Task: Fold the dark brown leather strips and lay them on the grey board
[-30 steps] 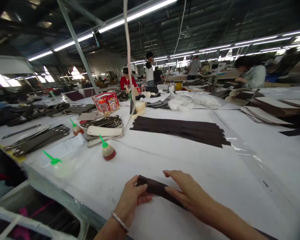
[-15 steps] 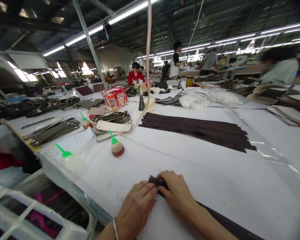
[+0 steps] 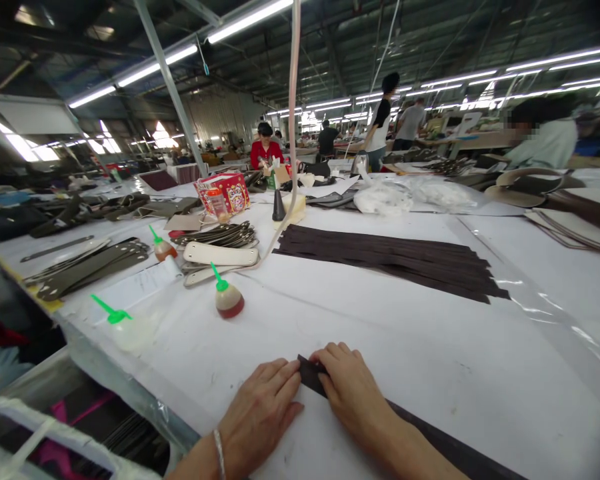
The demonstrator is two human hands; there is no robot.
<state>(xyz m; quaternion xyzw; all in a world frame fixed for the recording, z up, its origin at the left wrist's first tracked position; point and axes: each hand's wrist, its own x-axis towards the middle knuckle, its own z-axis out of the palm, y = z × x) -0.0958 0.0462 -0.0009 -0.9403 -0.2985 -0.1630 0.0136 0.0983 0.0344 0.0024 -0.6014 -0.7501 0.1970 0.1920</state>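
A long dark brown strip (image 3: 440,433) runs diagonally across the white table, from the lower right up to its end between my hands. My right hand (image 3: 353,393) is closed over the strip near that end, thumb and fingers gripping its edges. Flat on the table lies my left hand (image 3: 263,407), its fingers stretched out and the fingertips at the strip's end; whether they press on it I cannot tell. A bracelet circles the left wrist. Farther back, a pile of similar dark brown strips (image 3: 390,260) rests on the table.
Left of centre stand squeeze bottles with green nozzles, one being a reddish-brown bottle (image 3: 229,300). Behind them are stacked straps (image 3: 223,253) and a red box (image 3: 230,193). A pale hose (image 3: 294,120) hangs down to the table. A white crate (image 3: 25,427) is at lower left.
My left hand has shifted slightly left and flattened, showing more of the strip's end. My right hand keeps its grip. The view has turned a little, and a standing person behind has moved.
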